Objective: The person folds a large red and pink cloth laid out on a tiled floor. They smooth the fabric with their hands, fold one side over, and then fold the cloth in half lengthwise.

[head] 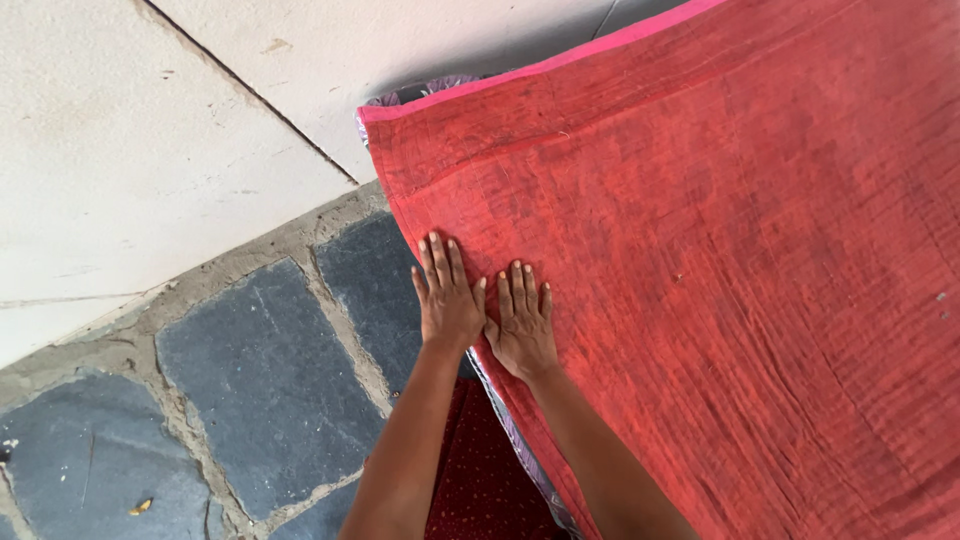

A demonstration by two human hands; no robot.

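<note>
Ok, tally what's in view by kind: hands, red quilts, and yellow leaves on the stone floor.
Hands: 2, left hand and right hand, both flat on the quilt
Red quilt: 1
Yellow leaf: 1
Total: 4

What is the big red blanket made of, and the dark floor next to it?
The red blanket looks like soft woven cotton, matte, with fine crinkled ribs. The dark floor looks like rough stone slabs with sandy mortar joints between them. Both hands lie flat on the blanket.
</note>
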